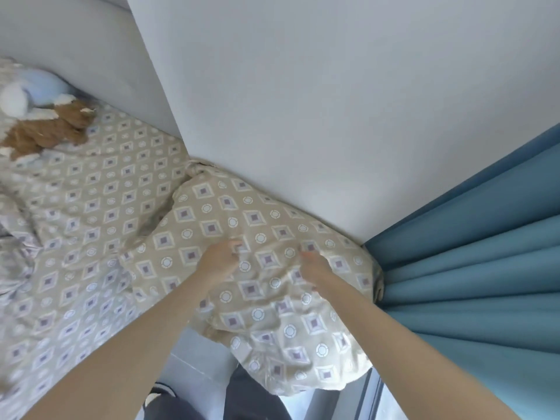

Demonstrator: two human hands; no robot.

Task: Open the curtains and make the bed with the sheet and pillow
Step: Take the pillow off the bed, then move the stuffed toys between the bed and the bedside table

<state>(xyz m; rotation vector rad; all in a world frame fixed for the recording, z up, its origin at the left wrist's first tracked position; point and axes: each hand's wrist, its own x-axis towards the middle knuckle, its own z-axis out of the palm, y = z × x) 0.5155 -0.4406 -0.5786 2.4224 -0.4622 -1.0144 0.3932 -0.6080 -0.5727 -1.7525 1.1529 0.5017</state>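
The curtain (pixel 472 286) is hanging bunched aside with daylight showing beneath it, so that part looks done. The left hand (pixel 222 256) and right hand (pixel 315 263) are both pinching folds of the pillow (pixel 257 213). It is lying in the corner of the bed (pixel 142 322) against the wall (pixel 303 101), its long axis seemingly running along that wall and its near end overhanging the bed's edge. The sheet (pixel 91 207) is lying rumpled and needs smoothing.

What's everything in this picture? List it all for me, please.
pillow: one, beige with diamonds and circles, bed corner by curtain
sheet: one, same pattern, rumpled across the bed
curtain: one, blue, pleated, right
wall panels: two, pale grey, behind the bed
plush toy: one, brown, far left on the sheet
second plush toy: one, white and blue, beside it
trousers: one pair, dark, bottom centre
left grip: one, bare, holding the pillow
right grip: one, bare, holding the pillow
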